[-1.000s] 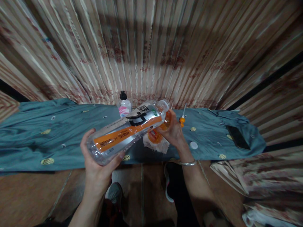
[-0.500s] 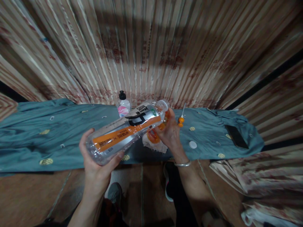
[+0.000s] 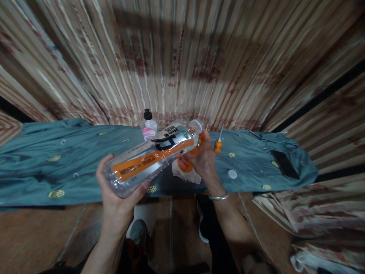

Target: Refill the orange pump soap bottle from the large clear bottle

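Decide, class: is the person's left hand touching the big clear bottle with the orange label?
Touching. The head view shows the left hand cupped under the base of the clear bottle, thumb and fingertips wrapped around it with no gap.

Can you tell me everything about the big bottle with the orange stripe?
The big bottle is clear plastic with a silver, orange and black label. It looks uncapped and lies tilted, neck up toward the right. The left hand cups its base from below; its mouth sits by an orange container that the right hand holds.
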### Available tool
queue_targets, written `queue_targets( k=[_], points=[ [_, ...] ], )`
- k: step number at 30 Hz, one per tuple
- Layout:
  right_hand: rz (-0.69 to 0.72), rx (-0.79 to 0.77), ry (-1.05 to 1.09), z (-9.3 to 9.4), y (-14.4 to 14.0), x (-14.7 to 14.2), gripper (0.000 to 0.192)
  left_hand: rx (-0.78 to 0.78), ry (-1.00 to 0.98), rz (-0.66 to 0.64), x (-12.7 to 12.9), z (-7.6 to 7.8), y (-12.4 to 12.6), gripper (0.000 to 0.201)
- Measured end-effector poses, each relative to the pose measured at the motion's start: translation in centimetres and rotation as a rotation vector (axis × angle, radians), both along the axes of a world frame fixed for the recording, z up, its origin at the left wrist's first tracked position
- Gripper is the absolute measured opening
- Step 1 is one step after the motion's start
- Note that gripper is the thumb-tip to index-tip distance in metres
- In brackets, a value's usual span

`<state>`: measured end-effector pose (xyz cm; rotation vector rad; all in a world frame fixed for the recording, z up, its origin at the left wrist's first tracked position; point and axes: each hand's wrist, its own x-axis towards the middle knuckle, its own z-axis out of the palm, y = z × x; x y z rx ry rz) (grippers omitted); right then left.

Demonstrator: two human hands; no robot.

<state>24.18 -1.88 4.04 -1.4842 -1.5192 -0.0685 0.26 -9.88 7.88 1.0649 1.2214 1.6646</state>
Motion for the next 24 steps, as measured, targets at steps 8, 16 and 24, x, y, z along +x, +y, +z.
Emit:
queue_targets(
  k=[8, 16, 24],
  points=[
    [0.049, -0.017, 0.055, -0.08, 0.13, 0.04, 0.087, 0.016, 0.052, 0.020, -0.09, -0.23, 0.12, 0.101],
    [0.044, -0.056, 0.061, 0.38, 0.31, 0.07, 0.085, 0.050, -0.024, -0.016, -0.49, -0.79, 0.47, 0.103],
    [0.037, -0.014, 0.039, 0.73, 0.52, 0.03, 0.076, 0.063, -0.101, -0.046, 0.00, -0.96, 0.63, 0.104]
  ],
)
